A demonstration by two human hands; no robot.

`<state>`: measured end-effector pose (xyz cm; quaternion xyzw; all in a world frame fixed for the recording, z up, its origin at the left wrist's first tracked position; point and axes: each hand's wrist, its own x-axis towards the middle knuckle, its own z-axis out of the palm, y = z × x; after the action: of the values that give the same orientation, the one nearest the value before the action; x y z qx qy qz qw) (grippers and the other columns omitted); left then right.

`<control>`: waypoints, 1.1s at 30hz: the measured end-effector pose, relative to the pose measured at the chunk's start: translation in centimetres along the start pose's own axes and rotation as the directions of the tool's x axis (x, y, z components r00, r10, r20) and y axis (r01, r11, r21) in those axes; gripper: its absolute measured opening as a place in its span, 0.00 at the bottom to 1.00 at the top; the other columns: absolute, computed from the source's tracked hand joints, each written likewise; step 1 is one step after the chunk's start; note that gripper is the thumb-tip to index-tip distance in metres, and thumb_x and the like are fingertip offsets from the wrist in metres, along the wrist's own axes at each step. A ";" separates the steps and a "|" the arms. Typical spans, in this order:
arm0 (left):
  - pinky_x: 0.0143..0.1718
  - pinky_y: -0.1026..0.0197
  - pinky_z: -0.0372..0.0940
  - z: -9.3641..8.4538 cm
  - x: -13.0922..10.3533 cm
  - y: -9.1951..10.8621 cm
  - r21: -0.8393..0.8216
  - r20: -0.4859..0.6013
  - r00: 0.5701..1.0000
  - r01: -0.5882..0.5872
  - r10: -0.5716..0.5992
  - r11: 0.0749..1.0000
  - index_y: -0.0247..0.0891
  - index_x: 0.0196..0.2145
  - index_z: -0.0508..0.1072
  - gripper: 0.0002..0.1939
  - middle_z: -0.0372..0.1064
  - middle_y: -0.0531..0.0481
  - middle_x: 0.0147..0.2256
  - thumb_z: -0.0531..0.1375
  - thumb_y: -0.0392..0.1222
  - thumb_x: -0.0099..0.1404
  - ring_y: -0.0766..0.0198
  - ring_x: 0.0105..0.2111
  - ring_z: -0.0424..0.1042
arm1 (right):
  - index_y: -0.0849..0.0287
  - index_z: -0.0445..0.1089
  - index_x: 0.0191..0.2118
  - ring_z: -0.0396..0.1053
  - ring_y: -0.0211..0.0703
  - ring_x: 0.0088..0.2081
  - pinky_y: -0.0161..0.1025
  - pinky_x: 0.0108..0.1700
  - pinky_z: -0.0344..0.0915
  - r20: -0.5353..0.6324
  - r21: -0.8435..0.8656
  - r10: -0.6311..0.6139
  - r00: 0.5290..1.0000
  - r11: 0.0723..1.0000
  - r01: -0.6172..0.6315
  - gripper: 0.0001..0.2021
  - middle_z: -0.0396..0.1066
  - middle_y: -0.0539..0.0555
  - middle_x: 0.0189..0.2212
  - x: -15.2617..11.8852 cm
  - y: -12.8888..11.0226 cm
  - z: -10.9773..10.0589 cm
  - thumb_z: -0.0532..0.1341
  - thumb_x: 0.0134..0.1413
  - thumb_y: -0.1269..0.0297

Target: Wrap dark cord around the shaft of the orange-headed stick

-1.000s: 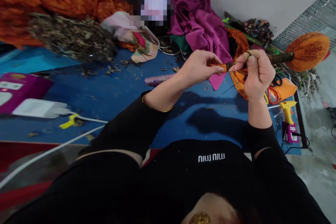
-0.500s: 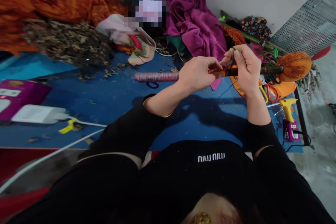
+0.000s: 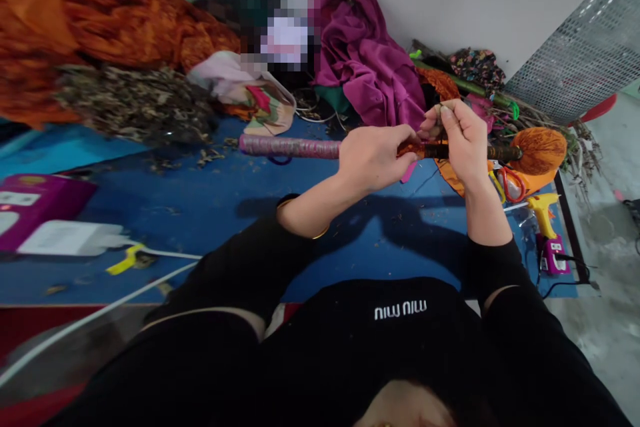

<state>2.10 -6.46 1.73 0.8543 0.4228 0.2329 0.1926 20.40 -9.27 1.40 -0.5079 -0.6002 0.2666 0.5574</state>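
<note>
A long stick [image 3: 295, 147] lies level above the table, its left part bound in pinkish-purple wrapping and its middle in brown and orange. On its right end is a rounded bulb [image 3: 541, 151] covered in orange cloth. My left hand [image 3: 371, 157] is closed around the stick near its middle, fingers partly hidden behind it. Just to the right, my right hand [image 3: 464, 137] pinches a thin dark strip [image 3: 440, 121] between thumb and fingers, right above the brown wrapped part. Whether the right palm touches the stick, I cannot tell.
Dry brown leaves [image 3: 135, 103] and orange cloth [image 3: 165, 27] are heaped at the back left. Magenta cloth [image 3: 367, 67] lies behind my hands. On the right are red-handled scissors [image 3: 513, 185] and a yellow glue gun [image 3: 544, 210]. A white cable [image 3: 115, 297] crosses the table's front left.
The stick and both hands have shifted a little to the left, and the orange bulb has come left too. The view has tilted slightly upward. Both grips look the same.
</note>
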 end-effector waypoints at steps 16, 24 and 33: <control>0.36 0.58 0.65 1.2 0.2 -1.8 0.101 0.012 0.946 -0.324 0.324 0.941 0.49 0.55 0.85 0.18 0.85 0.48 0.47 0.57 0.47 0.75 0.56 0.42 0.83 | 0.56 0.74 0.34 0.74 0.33 0.28 0.34 0.35 0.76 0.054 0.155 0.220 0.974 0.962 -0.226 0.19 0.76 0.47 0.28 0.1 -0.4 -0.2 0.67 0.60 0.42; 0.37 0.56 0.67 -1.5 1.2 -3.4 0.095 -0.098 0.975 -0.192 0.202 0.977 0.49 0.53 0.86 0.18 0.86 0.48 0.47 0.59 0.46 0.73 0.53 0.44 0.84 | 0.59 0.73 0.27 0.63 0.25 0.16 0.29 0.18 0.58 0.076 0.309 0.318 0.945 0.894 -0.325 0.19 0.77 0.48 0.29 0.1 -2.3 -4.8 0.74 0.46 0.48; 0.33 0.58 0.64 -5.8 1.6 -6.8 -0.060 -0.211 0.976 -0.073 0.059 0.996 0.55 0.47 0.87 0.15 0.86 0.52 0.39 0.64 0.50 0.65 0.56 0.34 0.80 | 0.58 0.73 0.27 0.54 0.26 0.17 0.32 0.19 0.51 -0.492 0.031 0.121 0.862 0.992 -0.122 0.16 0.76 0.50 0.29 -0.9 -1.3 -15.4 0.72 0.45 0.51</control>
<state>-4.56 -0.52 3.31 0.8317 0.4041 0.3417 0.1681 34.32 -14.33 5.78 -0.5961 -0.4054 0.1626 0.6738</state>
